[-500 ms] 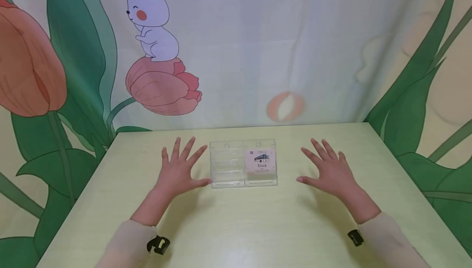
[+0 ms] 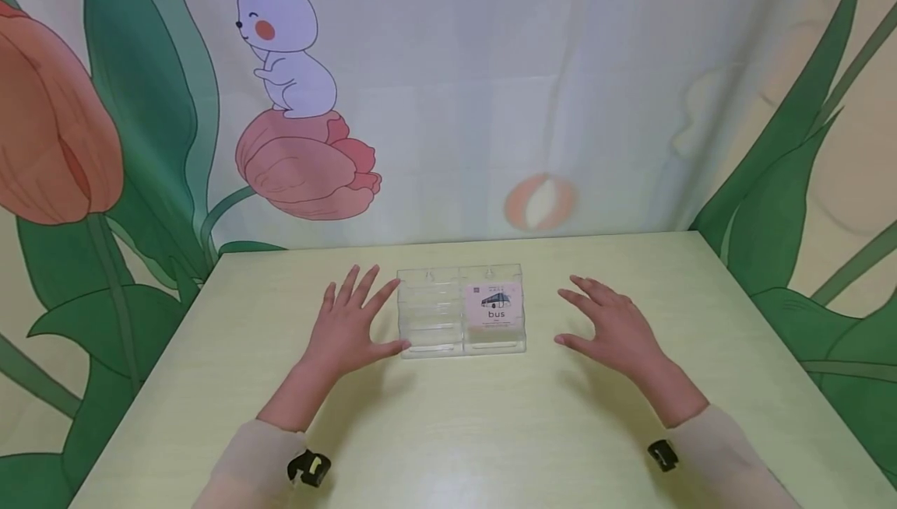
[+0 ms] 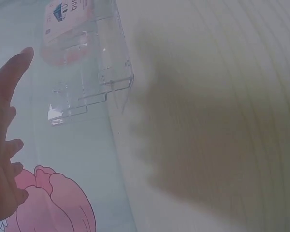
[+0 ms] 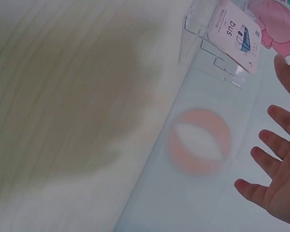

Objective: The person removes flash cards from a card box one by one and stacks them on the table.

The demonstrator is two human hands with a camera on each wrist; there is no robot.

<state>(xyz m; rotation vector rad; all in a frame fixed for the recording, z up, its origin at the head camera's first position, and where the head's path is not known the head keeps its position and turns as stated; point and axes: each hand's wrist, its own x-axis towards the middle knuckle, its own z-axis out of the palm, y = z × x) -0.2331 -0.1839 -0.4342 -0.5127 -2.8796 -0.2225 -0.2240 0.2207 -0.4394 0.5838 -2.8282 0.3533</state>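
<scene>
A clear plastic tiered card rack (image 2: 430, 314) with two columns stands on the table. In its right column sits a pinkish card (image 2: 494, 304) printed with a bus picture and the word "bus"; the left column holds no card. My left hand (image 2: 346, 330) is spread just left of the rack, its thumb and index tips overlapping the rack's left edge in the head view. The left wrist view shows the left fingers (image 3: 14, 72) apart from the rack. To the right of the rack, my right hand (image 2: 620, 335) hovers with its fingers spread, holding nothing.
The pale wooden table (image 2: 462, 431) reaches back to a hanging curtain (image 2: 448, 104) printed with a rabbit and tulips. A black wrist camera mount (image 2: 309, 468) sits at the left cuff, another (image 2: 663, 455) at the right cuff.
Both hands have moved slightly inward toward the rack, the left one to the right and the right one to the left. The right fingers are a little less spread. The rack and card stay put.
</scene>
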